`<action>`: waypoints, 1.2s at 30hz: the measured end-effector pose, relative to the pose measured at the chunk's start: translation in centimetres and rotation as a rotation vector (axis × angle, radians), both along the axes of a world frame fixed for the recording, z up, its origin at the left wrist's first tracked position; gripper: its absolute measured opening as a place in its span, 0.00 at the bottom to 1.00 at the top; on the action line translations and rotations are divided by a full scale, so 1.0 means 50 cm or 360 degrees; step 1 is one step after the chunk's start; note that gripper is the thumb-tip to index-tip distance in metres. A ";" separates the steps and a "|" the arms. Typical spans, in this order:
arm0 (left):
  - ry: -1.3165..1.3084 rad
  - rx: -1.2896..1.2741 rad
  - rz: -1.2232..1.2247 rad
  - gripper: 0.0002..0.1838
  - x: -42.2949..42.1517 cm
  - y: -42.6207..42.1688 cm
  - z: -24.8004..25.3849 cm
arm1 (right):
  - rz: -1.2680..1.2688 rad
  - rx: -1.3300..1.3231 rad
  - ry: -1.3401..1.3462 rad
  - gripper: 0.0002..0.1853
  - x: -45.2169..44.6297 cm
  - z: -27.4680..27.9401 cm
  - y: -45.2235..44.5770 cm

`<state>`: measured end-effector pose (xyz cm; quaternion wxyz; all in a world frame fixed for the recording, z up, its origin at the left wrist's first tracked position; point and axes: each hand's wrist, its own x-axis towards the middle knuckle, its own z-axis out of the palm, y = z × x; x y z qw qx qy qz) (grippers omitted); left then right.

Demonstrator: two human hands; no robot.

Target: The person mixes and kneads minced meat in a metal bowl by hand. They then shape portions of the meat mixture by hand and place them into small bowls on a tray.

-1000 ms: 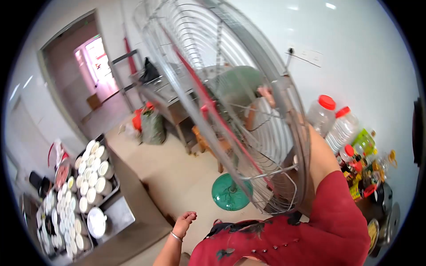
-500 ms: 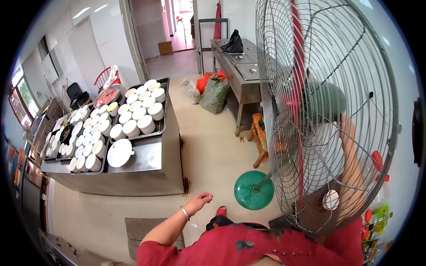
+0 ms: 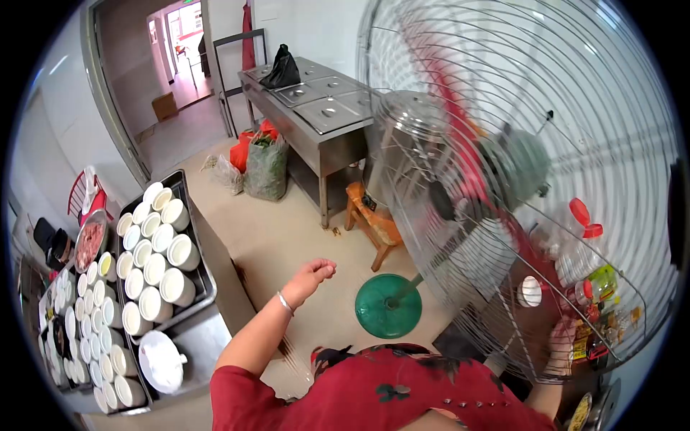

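The left hand (image 3: pixel 310 280), fingers loosely closed, is raised above the floor near the fan's green base (image 3: pixel 388 306). The right hand (image 3: pixel 563 340) lies behind the lower right part of the guard, partly hidden by its wires; whether it grips the guard cannot be told. The fan (image 3: pixel 519 164) fills the right of the view, its pole rising at a slant from the base; a red blade (image 3: pixel 463 154) appears blurred inside the wire guard. Beyond the guard, at right, jars with red lids (image 3: pixel 577 258) stand near the wall. Behind the base is a wooden stool (image 3: pixel 381 226), just beside a long steel table (image 3: pixel 332 111) bearing a black bag (image 3: pixel 282 70). A sack of greens (image 3: pixel 266 171) rests on the floor. At left, white cups (image 3: pixel 159 264) fill trays, with a white dish (image 3: pixel 159 361) beside them.
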<state>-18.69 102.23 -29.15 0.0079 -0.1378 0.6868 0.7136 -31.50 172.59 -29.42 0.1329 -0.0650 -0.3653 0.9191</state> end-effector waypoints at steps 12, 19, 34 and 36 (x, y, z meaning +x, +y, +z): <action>0.0222 0.0012 -0.0062 0.12 -0.164 -0.395 0.163 | 0.0997 0.1790 -0.1284 0.16 0.030 -0.223 -0.751; 0.0216 -0.0113 -0.0133 0.12 -0.249 -0.566 0.227 | 0.1782 0.2571 -0.1018 0.16 -0.145 -0.330 -1.008; 0.1704 -0.0919 0.0587 0.35 -0.263 -1.096 0.596 | 0.2384 0.2221 0.0285 0.19 -0.620 -0.270 -2.187; 0.1700 -0.1012 0.0765 0.35 -0.264 -1.180 0.574 | 0.2391 0.2367 0.0183 0.19 -0.653 -0.248 -2.280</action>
